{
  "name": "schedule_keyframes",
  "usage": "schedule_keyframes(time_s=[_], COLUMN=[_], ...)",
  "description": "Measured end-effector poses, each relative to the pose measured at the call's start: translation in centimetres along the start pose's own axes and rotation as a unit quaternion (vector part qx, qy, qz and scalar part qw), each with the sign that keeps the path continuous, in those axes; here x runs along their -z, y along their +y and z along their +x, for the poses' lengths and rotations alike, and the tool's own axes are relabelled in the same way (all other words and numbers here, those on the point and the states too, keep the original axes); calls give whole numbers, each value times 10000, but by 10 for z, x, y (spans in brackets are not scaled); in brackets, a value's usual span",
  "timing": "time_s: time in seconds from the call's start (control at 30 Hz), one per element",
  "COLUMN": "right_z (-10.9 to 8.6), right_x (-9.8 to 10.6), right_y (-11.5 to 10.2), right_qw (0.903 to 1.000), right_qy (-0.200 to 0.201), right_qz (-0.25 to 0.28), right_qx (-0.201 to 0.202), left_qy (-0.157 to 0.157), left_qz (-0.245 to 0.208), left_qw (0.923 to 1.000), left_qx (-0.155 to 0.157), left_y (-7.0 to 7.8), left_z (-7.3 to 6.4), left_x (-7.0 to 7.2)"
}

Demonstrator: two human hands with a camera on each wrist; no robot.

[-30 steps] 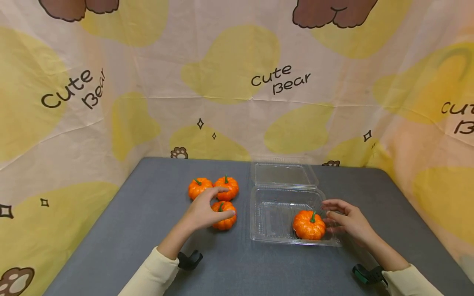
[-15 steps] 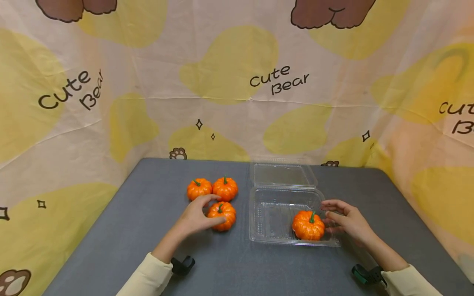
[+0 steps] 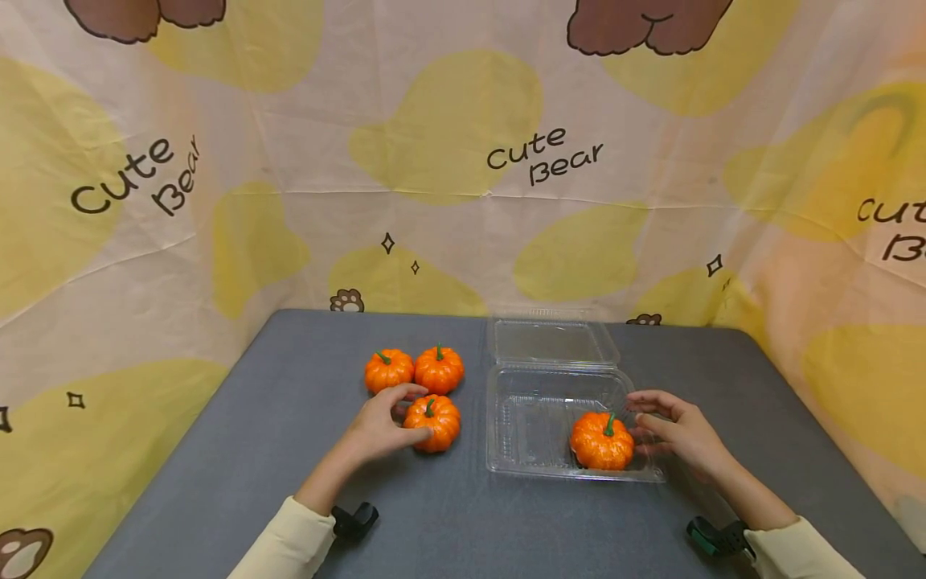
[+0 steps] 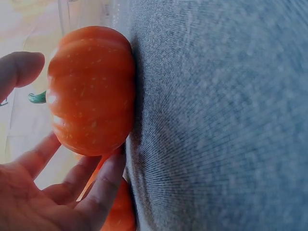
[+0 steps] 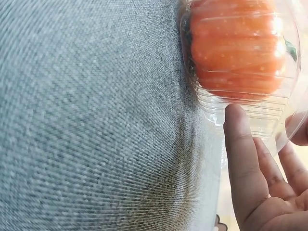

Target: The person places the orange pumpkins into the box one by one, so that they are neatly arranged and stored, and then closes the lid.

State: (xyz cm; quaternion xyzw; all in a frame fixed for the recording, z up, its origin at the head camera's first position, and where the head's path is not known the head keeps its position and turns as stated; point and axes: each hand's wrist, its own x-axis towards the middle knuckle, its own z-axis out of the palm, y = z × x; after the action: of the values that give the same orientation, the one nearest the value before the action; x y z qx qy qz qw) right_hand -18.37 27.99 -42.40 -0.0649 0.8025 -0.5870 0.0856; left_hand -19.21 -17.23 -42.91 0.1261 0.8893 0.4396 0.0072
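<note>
My left hand (image 3: 379, 422) reaches around the left side of the nearest small orange pumpkin (image 3: 434, 422), which sits on the table. In the left wrist view, its fingers (image 4: 106, 187) lie right at that pumpkin's surface (image 4: 91, 91), while the thumb stands apart beside the green stem. Two more pumpkins, a left one (image 3: 389, 368) and a right one (image 3: 439, 370), sit just behind. At the right, my right hand (image 3: 687, 438) rests against the side wall of a clear plastic clamshell box (image 3: 531, 466), fingers extended (image 5: 240, 144). One pumpkin (image 3: 602, 441) sits inside the box's front right corner.
The box's clear lid (image 3: 553, 342) is folded back toward the rear of the grey table (image 3: 448, 523). A printed cloth (image 3: 448, 121) hangs behind and at both sides. Each wrist wears a dark strap, such as the left one (image 3: 354, 521).
My left hand has moved left and down, from over the nearest pumpkin to around its left side. The pumpkins have hardly shifted, and the right hand has stayed at the box.
</note>
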Motion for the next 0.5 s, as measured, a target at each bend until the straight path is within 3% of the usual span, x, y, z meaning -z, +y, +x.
schedule_keyframes(time_s=[0.5], right_z=[1], right_x=[-1], right_y=[0], right_qw=[10000], right_qy=[8], right_qz=[-56], right_qx=[-21], left_qy=[-56], left_qz=[-347], left_qw=[9991], left_qx=[231], left_y=[-4], left_z=[1], left_x=[-2])
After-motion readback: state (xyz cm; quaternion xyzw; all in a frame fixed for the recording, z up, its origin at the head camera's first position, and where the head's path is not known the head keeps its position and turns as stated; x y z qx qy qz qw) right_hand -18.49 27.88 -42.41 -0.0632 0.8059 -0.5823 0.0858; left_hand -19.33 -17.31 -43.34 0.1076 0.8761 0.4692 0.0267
